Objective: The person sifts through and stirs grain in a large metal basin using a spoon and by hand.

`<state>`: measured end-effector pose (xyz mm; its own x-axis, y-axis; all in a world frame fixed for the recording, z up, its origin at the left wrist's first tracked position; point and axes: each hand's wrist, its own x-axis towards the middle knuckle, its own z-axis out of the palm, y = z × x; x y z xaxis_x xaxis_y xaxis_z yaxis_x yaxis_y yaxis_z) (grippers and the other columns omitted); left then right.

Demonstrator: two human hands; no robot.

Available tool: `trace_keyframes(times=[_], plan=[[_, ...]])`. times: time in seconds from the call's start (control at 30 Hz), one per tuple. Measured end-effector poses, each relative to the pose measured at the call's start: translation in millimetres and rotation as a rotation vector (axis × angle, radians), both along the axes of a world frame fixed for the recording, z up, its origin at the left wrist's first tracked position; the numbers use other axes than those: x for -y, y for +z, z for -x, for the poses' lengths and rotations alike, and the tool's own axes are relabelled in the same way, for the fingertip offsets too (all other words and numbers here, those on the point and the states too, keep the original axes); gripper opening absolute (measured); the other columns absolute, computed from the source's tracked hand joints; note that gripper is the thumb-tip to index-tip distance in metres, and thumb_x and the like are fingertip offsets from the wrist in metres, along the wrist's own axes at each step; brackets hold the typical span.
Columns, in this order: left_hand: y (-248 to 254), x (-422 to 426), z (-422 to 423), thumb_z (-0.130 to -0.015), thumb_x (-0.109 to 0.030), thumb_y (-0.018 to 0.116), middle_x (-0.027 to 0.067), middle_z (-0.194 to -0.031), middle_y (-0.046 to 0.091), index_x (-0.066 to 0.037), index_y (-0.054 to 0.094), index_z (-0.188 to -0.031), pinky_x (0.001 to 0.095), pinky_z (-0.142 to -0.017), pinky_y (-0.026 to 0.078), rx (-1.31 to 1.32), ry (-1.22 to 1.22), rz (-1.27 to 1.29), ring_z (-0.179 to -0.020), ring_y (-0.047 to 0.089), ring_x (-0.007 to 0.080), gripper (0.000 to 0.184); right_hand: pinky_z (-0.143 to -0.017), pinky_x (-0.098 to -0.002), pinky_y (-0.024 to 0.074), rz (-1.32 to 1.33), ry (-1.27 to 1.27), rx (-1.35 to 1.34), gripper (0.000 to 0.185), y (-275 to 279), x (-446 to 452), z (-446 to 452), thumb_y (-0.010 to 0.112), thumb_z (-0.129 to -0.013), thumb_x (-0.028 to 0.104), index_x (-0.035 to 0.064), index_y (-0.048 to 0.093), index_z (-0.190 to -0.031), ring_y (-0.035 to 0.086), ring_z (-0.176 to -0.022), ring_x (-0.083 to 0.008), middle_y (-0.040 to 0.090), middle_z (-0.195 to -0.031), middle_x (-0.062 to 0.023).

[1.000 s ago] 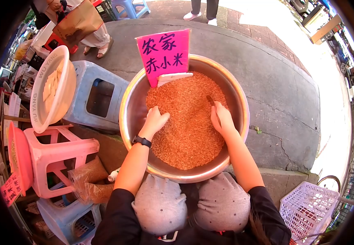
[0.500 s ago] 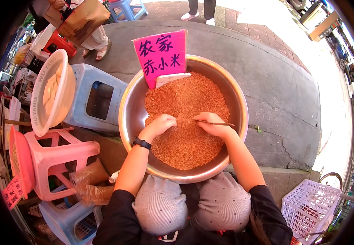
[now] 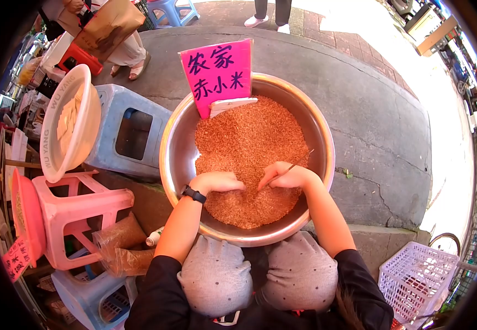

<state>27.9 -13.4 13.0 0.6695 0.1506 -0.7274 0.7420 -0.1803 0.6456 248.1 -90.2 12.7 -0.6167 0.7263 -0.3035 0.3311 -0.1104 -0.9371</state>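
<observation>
Pinching one thin stick (image 3: pixel 299 161), right hand (image 3: pixel 286 176); left hand (image 3: pixel 220 181) curled, hold unclear; one grain heap (image 3: pixel 252 132) in one bowl (image 3: pixel 318 129), one sign (image 3: pixel 216 71).

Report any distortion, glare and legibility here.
Head view: strong fisheye bending, with black corners; head view: sunlit ground at right, washed out almost white; head view: pale highlights on the metal basin; head view: the pink sign is clearly legible.

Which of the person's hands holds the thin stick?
The right hand, thin stick slanting across it; the left hand shows none, with a black wristband.
</observation>
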Motion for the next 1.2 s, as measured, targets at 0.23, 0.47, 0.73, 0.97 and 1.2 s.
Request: trace_keyframes(times=[0.23,0.47,0.73,0.97,1.2], plan=[[-5,-5,7,-0.080,-0.035,0.044,0.0078,-0.066,0.063,-0.004,0.069,-0.072,0.0287,-0.062,0.043,0.088,0.062,0.026,-0.061,0.055,0.0165,0.041,-0.071,-0.0294,0.0414,0.022,-0.073,0.026,0.028,7,2,-4,0.050,-0.063,0.000,0.0040,0.067,-0.084,0.053,-0.077,-0.0209,0.055,-0.074,-0.0085],[-14,-18,15,-0.084,-0.028,0.045,0.0141,-0.092,0.060,-0.002,0.062,-0.091,0.0359,-0.078,0.043,0.484,0.801,-0.837,-0.087,0.057,0.0274,0.032,-0.064,-0.0316,0.0441,-0.447,-0.684,0.288,0.020,13,0,-2,0.055,-0.068,0.000,0.0068,0.066,-0.083,0.055,-0.073,-0.0221,0.053,-0.074,-0.0074],[-18,-10,21,-0.081,-0.029,0.047,0.0189,-0.105,0.052,0.000,0.052,-0.102,0.0420,-0.081,0.043,-0.035,0.513,-0.924,-0.096,0.052,0.0338,0.036,-0.066,-0.0317,0.0422,-0.884,-0.905,0.795,0.023,-8,-6,-9,0.060,-0.068,0.011,0.0155,0.063,-0.090,0.053,-0.079,-0.0205,0.052,-0.082,-0.0014],[-7,-12,21,-0.081,-0.032,0.040,0.0226,-0.093,0.058,0.004,0.060,-0.087,0.0430,-0.080,0.043,-0.250,0.360,-0.758,-0.089,0.056,0.0362,0.042,-0.071,-0.0315,0.0373,-0.841,-0.809,1.069,0.013,-8,1,-5,0.058,-0.068,0.011,0.0134,0.062,-0.080,0.051,-0.081,-0.0186,0.054,-0.081,0.0004],[-7,-15,21,-0.082,-0.031,0.030,0.0268,-0.094,0.057,0.004,0.063,-0.085,0.0425,-0.083,0.042,-0.218,0.313,-0.660,-0.090,0.056,0.0382,0.048,-0.064,-0.0386,0.0432,-0.611,-0.817,1.036,0.013,-9,0,0,0.056,-0.069,0.018,0.0076,0.063,-0.069,0.058,-0.072,-0.0255,0.057,-0.072,-0.0080]])
